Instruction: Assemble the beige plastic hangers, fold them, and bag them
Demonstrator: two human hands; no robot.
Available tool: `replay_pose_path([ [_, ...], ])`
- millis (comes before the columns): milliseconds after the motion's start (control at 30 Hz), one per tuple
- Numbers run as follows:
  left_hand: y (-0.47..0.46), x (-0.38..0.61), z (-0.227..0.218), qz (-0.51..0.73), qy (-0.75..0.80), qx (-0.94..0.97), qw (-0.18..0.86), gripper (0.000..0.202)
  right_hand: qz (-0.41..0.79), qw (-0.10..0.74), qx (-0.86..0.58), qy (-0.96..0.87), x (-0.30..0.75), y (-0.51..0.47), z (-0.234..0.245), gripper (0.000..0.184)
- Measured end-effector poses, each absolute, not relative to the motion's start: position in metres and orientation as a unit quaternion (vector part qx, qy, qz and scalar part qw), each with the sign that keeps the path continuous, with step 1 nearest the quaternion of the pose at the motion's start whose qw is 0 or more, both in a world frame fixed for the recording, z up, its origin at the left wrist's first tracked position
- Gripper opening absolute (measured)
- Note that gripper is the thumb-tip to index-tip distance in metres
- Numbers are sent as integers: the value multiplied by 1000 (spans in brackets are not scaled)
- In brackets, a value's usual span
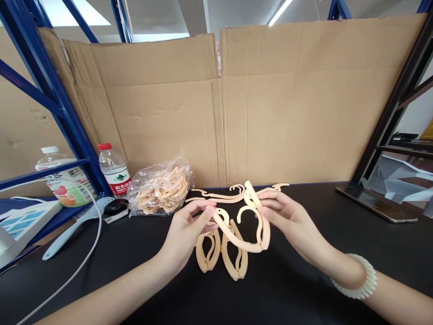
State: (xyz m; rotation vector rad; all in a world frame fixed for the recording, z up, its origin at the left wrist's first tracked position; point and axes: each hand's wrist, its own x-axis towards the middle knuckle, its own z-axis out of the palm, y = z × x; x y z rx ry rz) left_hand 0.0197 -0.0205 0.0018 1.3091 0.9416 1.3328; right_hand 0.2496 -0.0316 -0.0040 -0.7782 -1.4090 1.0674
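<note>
Both my hands hold one beige plastic folding hanger (248, 225) above a black tabletop (304, 289). My left hand (186, 234) pinches its left arm end between thumb and fingers. My right hand (287, 219) grips the right part near the hook, fingers closed round it. Under my hands lie two folded beige hangers (223, 257). Behind them, unfolded hangers (233, 195) lie flat near the cardboard. A clear bag of more beige hangers (160, 187) sits to the left.
A cardboard wall (237, 113) closes the back. At left stand a red-capped water bottle (114, 171), a labelled drink bottle (64, 180), a pale brush (74, 225), a white cable (88, 253) and blue shelf posts (50, 90). A phone (375, 204) lies at right.
</note>
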Motion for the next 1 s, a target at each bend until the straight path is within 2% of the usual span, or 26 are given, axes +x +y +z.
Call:
replay_pose_path([
  [133,-23,23,-1,536,385,531,531,30,450,480,-326,-678,241,-39,-11,28],
  [367,-28,26,1,523,366,526,562,36,372,492,-370,-695,241,-42,-13,31],
  [500,-30,26,2,514,368,529,567,30,309,482,-393,-720,243,-44,-11,30],
  [867,-34,28,4,504,370,535,568,29,269,434,-378,-772,245,-46,-10,27],
  [1000,-36,30,6,505,368,526,576,38,287,410,-352,-791,245,-49,-11,21],
])
